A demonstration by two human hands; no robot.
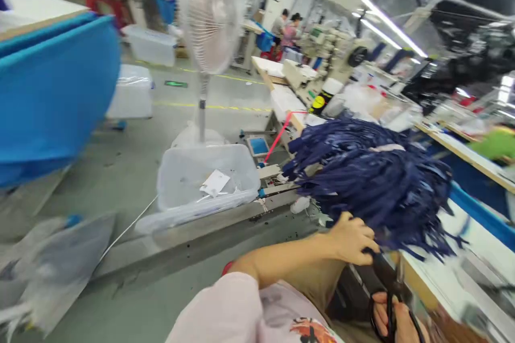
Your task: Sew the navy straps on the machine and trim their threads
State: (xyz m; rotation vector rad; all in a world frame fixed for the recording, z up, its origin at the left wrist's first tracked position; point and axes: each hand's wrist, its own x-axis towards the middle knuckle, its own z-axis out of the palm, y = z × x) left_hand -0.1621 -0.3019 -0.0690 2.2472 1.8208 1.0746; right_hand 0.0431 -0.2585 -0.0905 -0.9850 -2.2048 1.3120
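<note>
My left hand [352, 238] is closed on the lower edge of a big bundle of dark blue fabric strips [374, 177] that lies on the edge of a work table [470, 241]. Low at the right, my right hand [392, 319] has its fingers through the black handles of a pair of scissors [390, 289], whose blades point up toward the bundle. A pale pink sleeve covers my left upper arm.
A clear plastic bin [207, 185] with a paper slip stands on the floor to the left. A standing fan [209, 27] is behind it. Blue fabric [52, 91] hangs at far left. Sewing machines [333, 53] and other people sit farther back.
</note>
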